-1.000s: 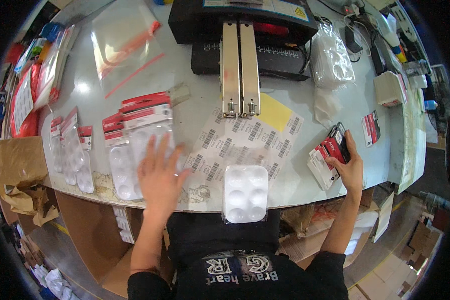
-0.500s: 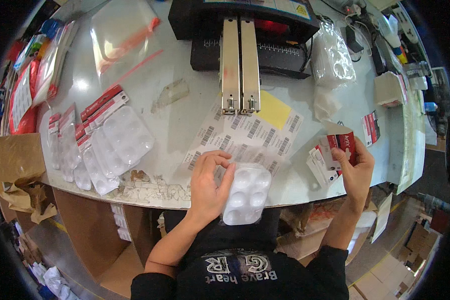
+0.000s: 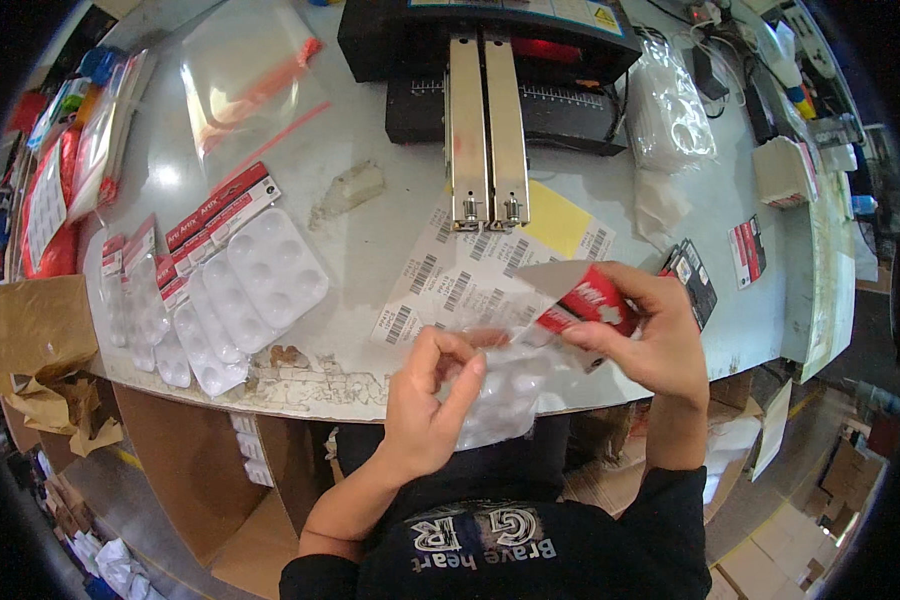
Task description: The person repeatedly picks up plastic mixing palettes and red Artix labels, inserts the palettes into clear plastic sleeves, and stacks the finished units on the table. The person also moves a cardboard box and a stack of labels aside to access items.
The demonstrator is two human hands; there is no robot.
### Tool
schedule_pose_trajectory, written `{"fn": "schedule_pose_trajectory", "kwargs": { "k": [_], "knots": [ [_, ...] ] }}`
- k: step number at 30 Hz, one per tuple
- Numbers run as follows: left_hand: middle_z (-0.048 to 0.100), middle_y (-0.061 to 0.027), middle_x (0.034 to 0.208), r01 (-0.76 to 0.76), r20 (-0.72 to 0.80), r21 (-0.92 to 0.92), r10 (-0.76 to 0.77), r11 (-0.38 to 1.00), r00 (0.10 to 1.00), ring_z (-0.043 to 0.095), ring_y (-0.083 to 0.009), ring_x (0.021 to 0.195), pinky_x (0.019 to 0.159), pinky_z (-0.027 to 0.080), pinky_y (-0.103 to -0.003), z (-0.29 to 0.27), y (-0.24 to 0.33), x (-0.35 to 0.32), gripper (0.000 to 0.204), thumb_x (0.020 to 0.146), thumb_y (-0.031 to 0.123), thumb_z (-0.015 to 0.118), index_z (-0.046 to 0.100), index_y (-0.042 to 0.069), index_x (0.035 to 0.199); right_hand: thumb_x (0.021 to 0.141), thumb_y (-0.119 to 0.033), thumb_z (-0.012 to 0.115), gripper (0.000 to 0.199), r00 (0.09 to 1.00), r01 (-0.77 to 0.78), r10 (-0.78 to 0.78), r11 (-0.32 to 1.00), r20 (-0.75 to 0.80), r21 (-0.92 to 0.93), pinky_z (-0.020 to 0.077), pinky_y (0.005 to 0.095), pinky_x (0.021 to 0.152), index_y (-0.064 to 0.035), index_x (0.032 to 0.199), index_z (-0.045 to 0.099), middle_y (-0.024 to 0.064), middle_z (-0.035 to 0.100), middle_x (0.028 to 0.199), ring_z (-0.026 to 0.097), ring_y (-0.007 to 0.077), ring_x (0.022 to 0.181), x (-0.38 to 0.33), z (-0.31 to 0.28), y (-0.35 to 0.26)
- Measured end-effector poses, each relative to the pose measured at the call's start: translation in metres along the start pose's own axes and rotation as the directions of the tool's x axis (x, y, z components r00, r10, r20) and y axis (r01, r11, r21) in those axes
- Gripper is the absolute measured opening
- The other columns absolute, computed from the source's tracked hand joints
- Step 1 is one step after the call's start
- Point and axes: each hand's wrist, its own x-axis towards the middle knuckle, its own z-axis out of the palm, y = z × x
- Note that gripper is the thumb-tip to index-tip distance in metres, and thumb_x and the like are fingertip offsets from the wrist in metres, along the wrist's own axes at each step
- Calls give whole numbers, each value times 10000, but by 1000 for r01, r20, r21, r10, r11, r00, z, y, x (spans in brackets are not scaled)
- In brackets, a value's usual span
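Note:
A white paint palette [image 3: 498,402] with round wells, in a clear bag, sits at the front table edge before my body. My left hand [image 3: 425,400] is closed, its thumb and curled fingers at the upper left of that bag. A folded red and white header card [image 3: 592,302] is gripped between the thumb and fingers of my right hand [image 3: 655,325], just above the bag's upper end. Part of the card hides behind my fingers. Under both hands lie sheets of barcode labels [image 3: 460,285].
Bagged palettes with red cards [image 3: 270,265] overlap on the left. A black machine [image 3: 510,100] with two metal arms stands at the back. More cards [image 3: 692,275] lie to the right, near a stack of clear bags [image 3: 670,110]. A cardboard box [image 3: 185,470] stands below the left edge.
My right hand has moved left from the card pile, carrying a header card to the bagged palette. My left hand stays by the bag. Black-faced cards now show where the pile was.

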Motion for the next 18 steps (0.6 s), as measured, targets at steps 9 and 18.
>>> {"fn": "schedule_pose_trajectory", "kwargs": {
  "k": [9, 18],
  "knots": [
    [709, -58, 809, 83, 38, -2, -83, 997, 996, 512, -33, 618, 578, 420, -194, -7, 5, -3, 152, 926, 125, 591, 623, -6, 995, 771, -232, 751, 283, 979, -49, 91, 974, 181, -222, 440, 321, 522, 7, 874, 639, 169, 592, 656, 572, 252, 540, 13, 23, -8],
    [577, -33, 594, 40, -12, 35, -39, 999, 999, 443, -36, 540, 491, 364, -205, -3, 3, 1, 123, 908, 115, 613, 661, 8, 945, 742, -242, 780, 296, 940, 225, -133, 934, 314, -276, 422, 280, 521, -8, 862, 646, 120, 575, 635, 512, 224, 513, 27, 15, -6]
  ]
}}
